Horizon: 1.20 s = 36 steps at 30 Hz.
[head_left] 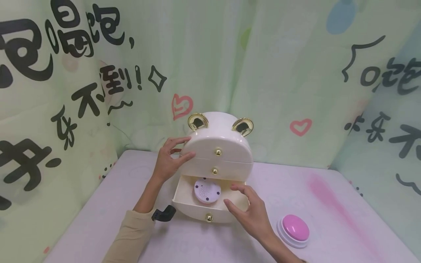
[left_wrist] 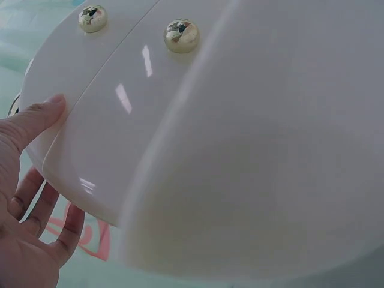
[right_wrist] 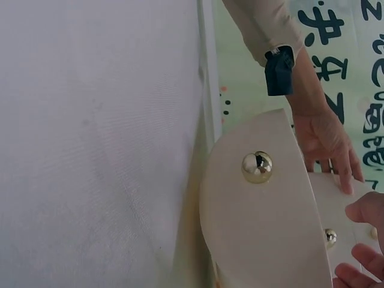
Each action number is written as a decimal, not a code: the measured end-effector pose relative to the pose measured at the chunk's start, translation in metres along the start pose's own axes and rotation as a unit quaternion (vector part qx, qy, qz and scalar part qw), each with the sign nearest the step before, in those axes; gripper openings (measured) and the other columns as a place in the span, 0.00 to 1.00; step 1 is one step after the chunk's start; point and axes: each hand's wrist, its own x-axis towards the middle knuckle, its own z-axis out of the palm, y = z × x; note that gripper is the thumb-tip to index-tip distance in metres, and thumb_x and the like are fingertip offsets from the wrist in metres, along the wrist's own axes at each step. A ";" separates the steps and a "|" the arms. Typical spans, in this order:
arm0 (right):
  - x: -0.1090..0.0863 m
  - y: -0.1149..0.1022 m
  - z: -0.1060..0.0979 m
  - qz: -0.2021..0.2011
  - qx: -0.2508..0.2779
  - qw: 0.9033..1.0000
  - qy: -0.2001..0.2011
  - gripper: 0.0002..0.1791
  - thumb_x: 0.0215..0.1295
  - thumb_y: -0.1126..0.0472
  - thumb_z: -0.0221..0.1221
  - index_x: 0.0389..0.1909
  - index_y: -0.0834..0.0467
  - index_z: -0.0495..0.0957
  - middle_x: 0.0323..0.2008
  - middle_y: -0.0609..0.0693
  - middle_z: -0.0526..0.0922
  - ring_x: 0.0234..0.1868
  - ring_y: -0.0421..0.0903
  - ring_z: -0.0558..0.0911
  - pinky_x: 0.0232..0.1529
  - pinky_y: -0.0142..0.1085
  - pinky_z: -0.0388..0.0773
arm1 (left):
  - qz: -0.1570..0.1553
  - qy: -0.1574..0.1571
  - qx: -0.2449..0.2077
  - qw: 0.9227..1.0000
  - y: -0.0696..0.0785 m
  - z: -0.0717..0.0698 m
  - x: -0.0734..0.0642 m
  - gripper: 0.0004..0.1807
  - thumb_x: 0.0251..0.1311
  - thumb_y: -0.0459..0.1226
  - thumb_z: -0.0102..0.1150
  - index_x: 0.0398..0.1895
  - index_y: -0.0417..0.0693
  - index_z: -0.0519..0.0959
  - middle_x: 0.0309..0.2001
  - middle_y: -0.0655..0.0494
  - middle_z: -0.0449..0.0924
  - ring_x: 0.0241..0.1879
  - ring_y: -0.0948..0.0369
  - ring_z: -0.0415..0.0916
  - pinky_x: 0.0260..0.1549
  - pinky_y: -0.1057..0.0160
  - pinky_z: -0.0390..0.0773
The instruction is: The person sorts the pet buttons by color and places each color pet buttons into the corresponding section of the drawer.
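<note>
A white drawer box [head_left: 217, 128] with a rounded top, gold-rimmed ears and gold knobs stands on the table. Its bottom drawer [head_left: 187, 210] is pulled out. In that drawer lies a round lilac disc [head_left: 206, 190] with small speaker holes and dark dots. My left hand [head_left: 166, 162] holds the box's left side; in the left wrist view its thumb [left_wrist: 45, 114] presses the front while the other fingers reach behind the edge. Over the drawer's right part hovers my right hand [head_left: 251, 212], thumb and forefinger apart, nothing between them. The right wrist view shows the drawer front [right_wrist: 258, 222] close up.
A pink push button [head_left: 296, 228] on a white base sits on the table [head_left: 329, 204], right of my right forearm. Pale green curtains [head_left: 263, 73] with black writing and hearts surround the table. A black strap piece [head_left: 164, 213] sticks out from the left wrist.
</note>
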 end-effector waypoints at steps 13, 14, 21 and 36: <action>-0.007 -0.001 -0.006 -0.012 -0.009 1.000 0.013 0.22 0.54 0.65 0.76 0.50 0.59 0.83 0.51 0.45 0.86 0.56 0.47 0.82 0.60 0.37 0.76 | 0.001 -0.002 -0.001 1.000 0.000 0.000 0.000 0.29 0.51 0.30 0.78 0.59 0.44 0.83 0.57 0.47 0.79 0.57 0.50 0.74 0.52 0.54 0.81; -0.008 -0.001 -0.006 -0.014 -0.005 1.000 0.014 0.22 0.54 0.65 0.76 0.50 0.59 0.83 0.51 0.45 0.86 0.56 0.47 0.82 0.60 0.35 0.75 | 0.000 -0.002 0.000 1.000 0.000 -0.001 0.000 0.29 0.51 0.30 0.78 0.59 0.44 0.83 0.57 0.47 0.79 0.57 0.50 0.73 0.52 0.54 0.81; -0.015 0.001 -0.014 -0.041 0.001 0.999 0.023 0.21 0.55 0.66 0.75 0.50 0.56 0.83 0.52 0.48 0.86 0.56 0.47 0.82 0.61 0.20 0.68 | 0.000 -0.005 0.002 1.000 0.001 -0.001 0.000 0.29 0.51 0.31 0.78 0.60 0.44 0.82 0.58 0.47 0.79 0.58 0.46 0.73 0.52 0.50 0.81; -0.031 0.010 -0.039 -0.006 -0.037 0.999 0.038 0.23 0.52 0.68 0.76 0.50 0.57 0.82 0.53 0.48 0.86 0.57 0.34 0.79 0.60 0.17 0.65 | 0.006 -0.004 0.002 1.000 -0.002 0.000 0.001 0.29 0.51 0.30 0.78 0.60 0.45 0.83 0.57 0.48 0.80 0.57 0.49 0.73 0.51 0.54 0.81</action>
